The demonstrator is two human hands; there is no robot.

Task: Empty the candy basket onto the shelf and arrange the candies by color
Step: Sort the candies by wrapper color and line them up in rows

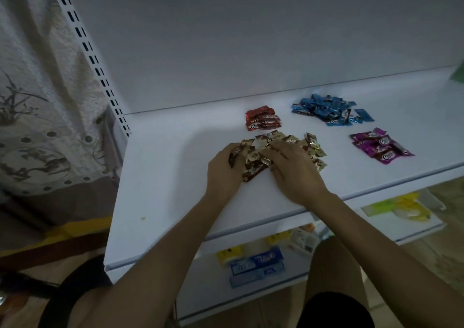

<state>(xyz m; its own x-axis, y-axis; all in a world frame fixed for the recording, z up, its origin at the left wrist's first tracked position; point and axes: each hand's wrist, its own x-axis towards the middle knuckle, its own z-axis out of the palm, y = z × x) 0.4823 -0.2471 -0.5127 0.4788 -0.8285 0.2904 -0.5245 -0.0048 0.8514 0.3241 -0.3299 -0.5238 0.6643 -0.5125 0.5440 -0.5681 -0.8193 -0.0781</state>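
On the white shelf (163,177) lie four groups of wrapped candies. Red candies (262,118) sit at the back left, blue candies (326,109) at the back right, purple candies (380,145) at the right. Gold-and-brown candies (273,139) form a loose pile in the middle. My left hand (223,172) curls around the pile's left edge, fingers touching several wrappers. My right hand (293,169) lies flat on the pile's middle and right, fingers spread over the candies. No basket is visible, apart from a green object (458,72) cut off at the far right edge.
The shelf's back panel rises behind the candies, and a slotted upright (85,46) stands at the left. A lower shelf holds a blue box (257,268) and yellow packs (229,253). A patterned curtain (37,101) hangs to the left.
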